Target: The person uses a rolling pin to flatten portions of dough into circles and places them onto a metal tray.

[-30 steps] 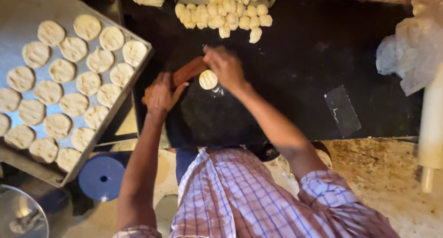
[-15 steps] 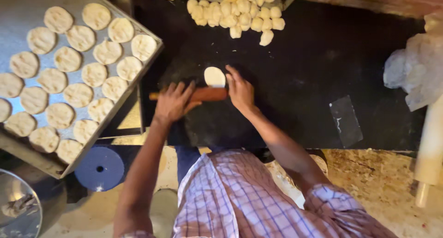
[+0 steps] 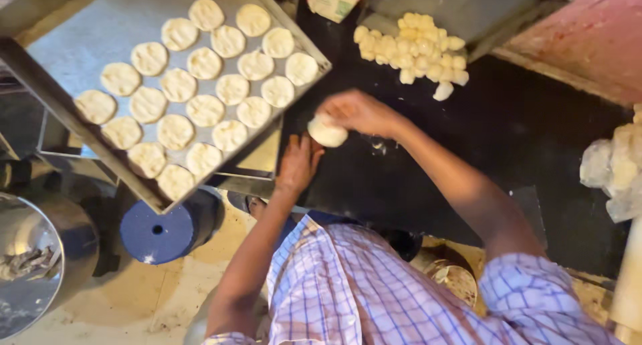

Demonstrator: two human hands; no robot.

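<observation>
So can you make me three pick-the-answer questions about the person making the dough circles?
1. Where is the pile of small dough lumps?
A. On the floor
B. At the far edge of the black worktop
C. In the steel bowl

2. What colour is the round stool under the tray?
A. Blue
B. Red
C. Green

3. What is the right hand doing?
A. Resting flat on the tray
B. Hanging by the shirt
C. Holding a flat dough round

Answers: 1 B, the lumps sit heaped at the worktop's far side. 2 A, its top is plainly blue. 3 C, its fingers grip the pale round above the worktop, with the left hand just beside it.
</observation>
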